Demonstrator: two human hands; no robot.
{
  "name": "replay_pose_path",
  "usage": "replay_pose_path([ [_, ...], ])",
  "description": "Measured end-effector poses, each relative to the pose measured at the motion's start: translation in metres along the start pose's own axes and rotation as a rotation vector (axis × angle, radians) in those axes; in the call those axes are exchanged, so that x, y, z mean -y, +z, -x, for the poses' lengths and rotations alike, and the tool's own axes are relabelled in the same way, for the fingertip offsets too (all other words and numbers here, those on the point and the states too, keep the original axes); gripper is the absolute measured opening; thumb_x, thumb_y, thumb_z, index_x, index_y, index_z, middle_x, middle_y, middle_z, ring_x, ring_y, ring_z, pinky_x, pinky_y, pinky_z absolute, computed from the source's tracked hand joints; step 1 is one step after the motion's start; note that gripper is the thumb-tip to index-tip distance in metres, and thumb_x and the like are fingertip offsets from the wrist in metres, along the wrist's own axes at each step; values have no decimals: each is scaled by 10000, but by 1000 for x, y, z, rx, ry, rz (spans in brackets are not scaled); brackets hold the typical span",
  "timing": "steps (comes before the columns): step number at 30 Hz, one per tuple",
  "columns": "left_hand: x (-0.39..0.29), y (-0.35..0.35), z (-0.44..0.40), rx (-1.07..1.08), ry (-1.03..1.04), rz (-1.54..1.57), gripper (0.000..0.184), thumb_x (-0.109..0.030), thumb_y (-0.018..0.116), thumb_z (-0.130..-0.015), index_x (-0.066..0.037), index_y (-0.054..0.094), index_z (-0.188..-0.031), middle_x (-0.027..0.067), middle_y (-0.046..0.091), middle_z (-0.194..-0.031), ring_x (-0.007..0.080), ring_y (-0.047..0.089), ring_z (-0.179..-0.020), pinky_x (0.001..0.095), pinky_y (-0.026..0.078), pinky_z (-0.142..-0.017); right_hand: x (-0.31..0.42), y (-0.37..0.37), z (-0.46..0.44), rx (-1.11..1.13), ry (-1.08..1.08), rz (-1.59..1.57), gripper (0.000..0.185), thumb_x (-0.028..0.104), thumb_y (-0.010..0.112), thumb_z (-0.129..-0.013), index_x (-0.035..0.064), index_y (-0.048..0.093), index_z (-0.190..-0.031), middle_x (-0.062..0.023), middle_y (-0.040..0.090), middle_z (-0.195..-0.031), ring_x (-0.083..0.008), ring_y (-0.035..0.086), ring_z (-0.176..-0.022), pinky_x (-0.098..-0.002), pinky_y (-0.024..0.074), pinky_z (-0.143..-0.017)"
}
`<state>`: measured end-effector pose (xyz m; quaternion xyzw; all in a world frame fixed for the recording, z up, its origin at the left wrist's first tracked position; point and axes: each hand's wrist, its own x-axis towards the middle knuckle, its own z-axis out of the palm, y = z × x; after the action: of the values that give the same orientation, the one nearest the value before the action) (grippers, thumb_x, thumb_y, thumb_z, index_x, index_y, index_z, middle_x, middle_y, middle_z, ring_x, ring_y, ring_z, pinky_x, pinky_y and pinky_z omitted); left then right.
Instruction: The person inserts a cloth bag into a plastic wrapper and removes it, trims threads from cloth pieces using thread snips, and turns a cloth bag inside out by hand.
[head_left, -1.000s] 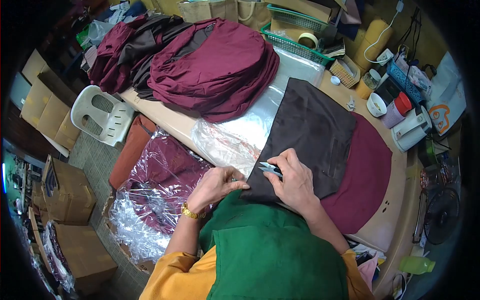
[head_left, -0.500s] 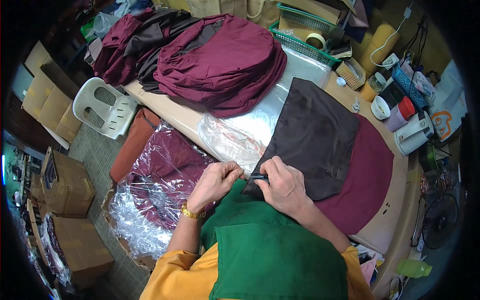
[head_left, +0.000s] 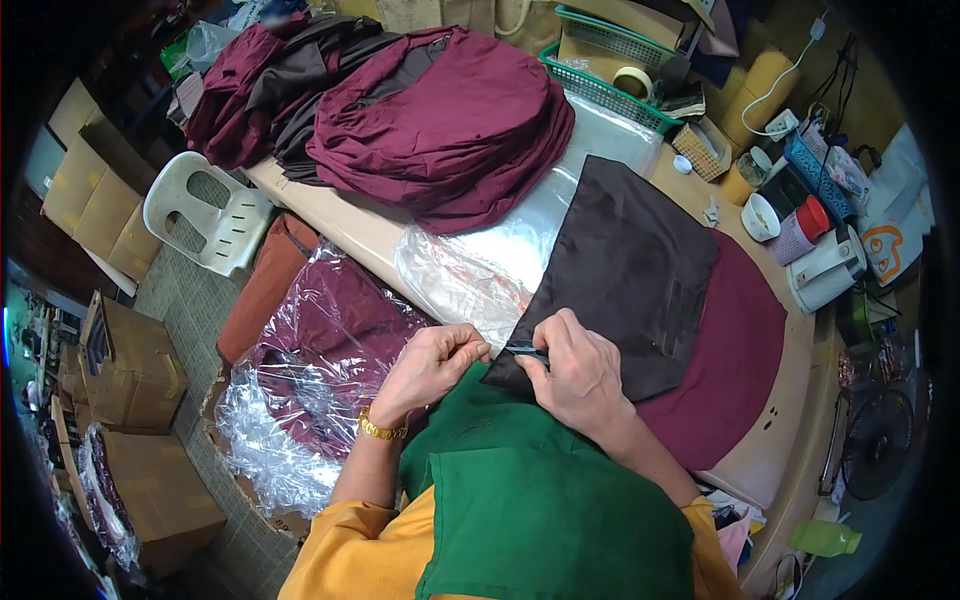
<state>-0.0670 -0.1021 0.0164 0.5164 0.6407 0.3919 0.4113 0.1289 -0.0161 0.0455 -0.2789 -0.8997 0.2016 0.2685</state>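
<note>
A dark brown-black fabric piece [head_left: 630, 270] lies on the table, joined to or resting over a maroon fabric piece [head_left: 745, 350]. Its near left corner reaches down between my hands. My right hand [head_left: 580, 372] is closed around a small dark tool [head_left: 524, 349] that looks like thread snips, its tip pointing left at that corner. Just left of it, my left hand [head_left: 438, 365] is closed in a pinch by the fabric's corner; whatever lies between its fingertips is too small to make out. A green apron [head_left: 560, 520] covers my lap below both hands.
Maroon and dark garments [head_left: 440, 130] are piled at the back left of the table. Clear plastic bags [head_left: 465, 280] lie beside my work. Wrapped maroon fabric [head_left: 330, 350] sits low on the left, near a white chair [head_left: 205, 215]. Green baskets [head_left: 610, 95] and cups [head_left: 760, 216] line the back right.
My right hand has shifted slightly to the right and down with the small tool. My left hand keeps its pinch almost in the same place, and the fabric lies as before.
</note>
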Motion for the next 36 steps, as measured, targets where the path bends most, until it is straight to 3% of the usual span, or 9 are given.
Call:
replay_pose_path([
  [4,-1,2,1,-17,34,15,177,-137,596,-949,16,664,-892,53,605,-675,82,491,-619,278,438,-583,-4,16,-3,-46,-101,32,301,65,779,-697,64,513,-838,-83,523,-784,-276,603,-665,-389,468,-585],
  [6,-6,0,3,30,28,19,217,-143,588,-974,23,651,-849,-35,550,-675,40,414,-631,226,369,-558,-5,20,-3,-70,-119,26,300,52,791,-682,62,520,-811,-86,519,-753,-277,596,-634,-381,456,-550],
  [9,-3,-6,6,126,14,127,208,-139,581,-978,8,650,-848,-47,541,-682,33,407,-626,216,354,-554,-13,13,-4,-103,-5,-53,277,78,773,-716,67,529,-849,-92,532,-804,-285,604,-661,-394,469,-575],
  [12,13,-7,1,65,-9,146,209,-145,578,-982,0,648,-849,-57,529,-687,28,407,-626,211,341,-549,-31,0,-8,-209,169,-58,303,134,771,-750,73,555,-954,-91,565,-882,-295,634,-712,-404,496,-611],
  [14,10,-6,-3,51,13,111,221,-154,569,-992,0,644,-852,-66,528,-696,23,396,-625,204,326,-544,-26,-8,-4,-132,193,-79,325,144,782,-743,74,591,-996,-93,569,-891,-293,639,-717,-400,501,-619],
  [17,13,-1,-6,25,-10,197,203,-143,580,-976,6,650,-857,-42,508,-635,37,388,-583,239,342,-509,-18,-2,3,-68,23,-60,269,135,785,-731,65,656,-956,-80,570,-886,-263,640,-716,-382,507,-630],
  [28,3,1,0,11,52,199,189,-122,560,-989,2,641,-871,-46,537,-679,34,402,-619,226,364,-541,-5,14,-2,-61,-146,62,217,96,794,-693,39,685,-871,-64,557,-810,-228,622,-674,-347,484,-597],
  [32,-3,-6,3,160,-28,226,202,-152,565,-990,1,634,-878,-50,521,-700,35,406,-632,225,370,-552,-12,12,-2,-86,-59,29,194,87,785,-702,35,670,-850,-85,568,-823,-262,620,-678,-343,492,-603],
  [36,22,16,-26,-85,92,427,250,-233,586,-978,15,586,-1007,-21,566,-790,54,481,-692,238,407,-581,-49,3,-10,-323,238,-130,254,136,768,-775,31,622,-954,-100,575,-906,-254,613,-766,-350,497,-676],
])
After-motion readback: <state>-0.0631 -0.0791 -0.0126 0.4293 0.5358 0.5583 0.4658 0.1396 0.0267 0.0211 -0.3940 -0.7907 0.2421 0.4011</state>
